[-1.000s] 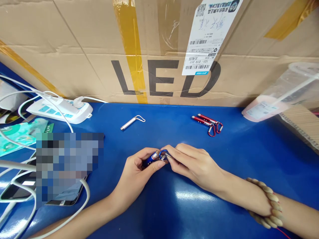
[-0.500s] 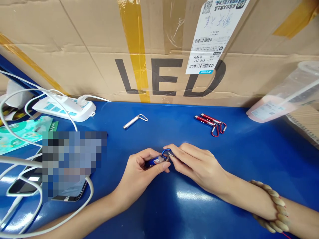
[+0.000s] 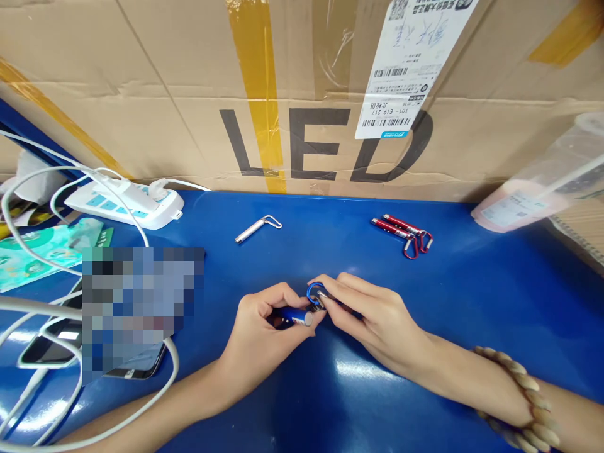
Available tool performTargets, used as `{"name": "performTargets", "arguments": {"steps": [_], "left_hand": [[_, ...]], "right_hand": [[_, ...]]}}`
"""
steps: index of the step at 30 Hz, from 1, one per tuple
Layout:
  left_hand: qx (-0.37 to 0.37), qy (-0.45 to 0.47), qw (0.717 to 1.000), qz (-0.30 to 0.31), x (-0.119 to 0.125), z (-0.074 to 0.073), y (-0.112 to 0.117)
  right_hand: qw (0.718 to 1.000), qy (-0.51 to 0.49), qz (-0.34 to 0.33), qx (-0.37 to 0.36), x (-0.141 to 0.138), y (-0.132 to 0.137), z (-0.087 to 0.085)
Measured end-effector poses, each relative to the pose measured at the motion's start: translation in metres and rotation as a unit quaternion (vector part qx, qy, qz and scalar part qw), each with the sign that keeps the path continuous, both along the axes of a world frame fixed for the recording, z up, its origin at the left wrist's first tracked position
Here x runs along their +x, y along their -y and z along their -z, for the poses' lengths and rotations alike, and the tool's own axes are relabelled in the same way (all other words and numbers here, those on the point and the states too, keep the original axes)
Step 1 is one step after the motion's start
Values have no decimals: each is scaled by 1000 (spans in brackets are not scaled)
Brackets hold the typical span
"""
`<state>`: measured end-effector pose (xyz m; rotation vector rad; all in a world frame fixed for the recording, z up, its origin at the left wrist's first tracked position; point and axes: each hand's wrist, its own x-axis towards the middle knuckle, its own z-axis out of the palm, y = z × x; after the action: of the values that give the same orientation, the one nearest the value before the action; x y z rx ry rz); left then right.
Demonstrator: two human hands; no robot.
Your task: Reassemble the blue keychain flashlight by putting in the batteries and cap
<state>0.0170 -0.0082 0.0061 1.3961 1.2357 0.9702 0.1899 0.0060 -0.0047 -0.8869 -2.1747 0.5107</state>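
Observation:
My left hand (image 3: 262, 333) is closed round a small blue keychain flashlight (image 3: 295, 316) over the blue table (image 3: 330, 390). Its silver end points right. My right hand (image 3: 372, 318) pinches the blue carabiner clip (image 3: 315, 293) at that end, fingertips touching the left hand's. A beaded bracelet (image 3: 523, 402) is on my right wrist. Farther back lie a silver keychain flashlight (image 3: 257, 228) and two red ones (image 3: 401, 231) side by side.
A big cardboard box (image 3: 302, 94) marked LED walls off the back. A white power strip (image 3: 127, 202) with white cables (image 3: 28, 314) sits at left, beside phones (image 3: 51, 343) and green packets (image 3: 33, 255). A plastic cup (image 3: 533, 198) lies at right.
The clip end has come apart from the flashlight body: the left hand lowered the body slightly while the right hand keeps the clip just above it. The view drifted a little.

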Motion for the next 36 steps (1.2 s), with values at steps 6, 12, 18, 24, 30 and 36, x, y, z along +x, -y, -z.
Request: {"name": "performTargets", "arguments": {"steps": [6, 12, 18, 24, 30, 36], "left_hand": [[75, 7, 997, -7, -3, 3, 3], [31, 82, 996, -9, -2, 3, -2], [-19, 129, 991, -16, -3, 2, -4], [-67, 153, 986, -13, -3, 1, -3], [-115, 153, 981, 0, -2, 0, -4], [-117, 134, 984, 8, -1, 1, -5]], "right_hand": [[997, -41, -18, -58, -1, 0, -2], [997, -43, -8, -69, 0, -1, -2], [997, -47, -2, -69, 1, 0, -5], [996, -46, -2, -71, 0, 0, -4], [999, -32, 1, -29, 1, 0, 2], [1000, -15, 9, -12, 2, -1, 5]]}}
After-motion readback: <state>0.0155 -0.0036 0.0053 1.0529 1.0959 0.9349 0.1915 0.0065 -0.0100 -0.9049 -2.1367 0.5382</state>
